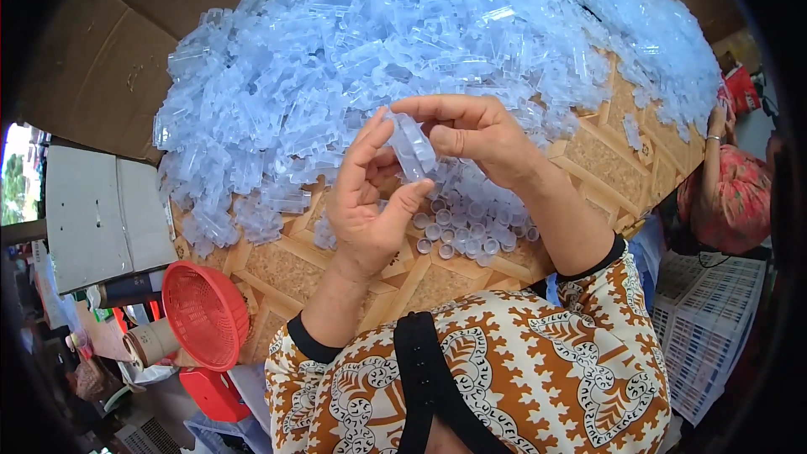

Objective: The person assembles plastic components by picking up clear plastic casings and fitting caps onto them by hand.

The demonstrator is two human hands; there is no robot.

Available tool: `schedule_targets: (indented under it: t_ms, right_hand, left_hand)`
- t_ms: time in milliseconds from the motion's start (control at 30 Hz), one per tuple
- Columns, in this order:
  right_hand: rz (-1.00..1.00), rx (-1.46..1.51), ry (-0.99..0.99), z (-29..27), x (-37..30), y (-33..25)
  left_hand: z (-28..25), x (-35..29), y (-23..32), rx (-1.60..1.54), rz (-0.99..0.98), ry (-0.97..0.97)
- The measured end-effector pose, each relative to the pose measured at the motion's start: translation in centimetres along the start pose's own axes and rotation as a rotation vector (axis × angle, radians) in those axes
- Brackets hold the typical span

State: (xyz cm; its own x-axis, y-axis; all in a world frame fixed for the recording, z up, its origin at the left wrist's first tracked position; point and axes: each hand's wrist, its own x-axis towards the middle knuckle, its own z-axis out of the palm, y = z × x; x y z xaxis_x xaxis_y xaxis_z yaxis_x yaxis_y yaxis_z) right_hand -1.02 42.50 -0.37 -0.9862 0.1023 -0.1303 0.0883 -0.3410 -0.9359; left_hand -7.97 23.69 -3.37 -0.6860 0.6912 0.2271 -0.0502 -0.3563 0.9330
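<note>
Between my two hands, above the table, is a clear plastic piece [411, 148], long and box-shaped, tilted. My left hand [366, 193] grips it, with the thumb at its lower end and the fingers along its left side. My right hand [471, 136] curves over its upper right side; the index finger reaches its top and the thumb lies near its side. Whether the right fingers press on it I cannot fully tell. Just below my right hand lies a group of small round clear caps [461, 231]. Behind both hands rises a large heap of similar clear plastic pieces [353, 50].
The table [277, 273] has a wood-patterned top. A red plastic basket [204, 315] stands at its left edge, near a white box [105, 210]. Cardboard [92, 59] walls the back left. At the far right another person [731, 193] sits by the heap.
</note>
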Motion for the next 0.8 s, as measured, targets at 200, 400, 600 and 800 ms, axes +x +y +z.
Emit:
schedule_targets:
  t_ms: [200,400,600,800]
  right_hand:
    - [-0.033,-0.104,-0.047,0.1,-0.3,-0.1]
    - [-0.049,-0.184,0.085,0.8,-0.7,-0.2]
    - [-0.511,-0.820,0.565,-1.2,0.6,-1.2]
    - [-0.315,-1.172,0.810,-5.0,1.8,0.0]
  left_hand:
    - [-0.1,0.3,-0.7,0.020,0.013,0.035]
    - [0.5,0.1,-0.1,0.016,0.005,0.053]
    - [0.9,0.6,0.2,-0.033,-0.066,0.293]
    - [1.6,-0.1,0.0,0.048,-0.082,0.157]
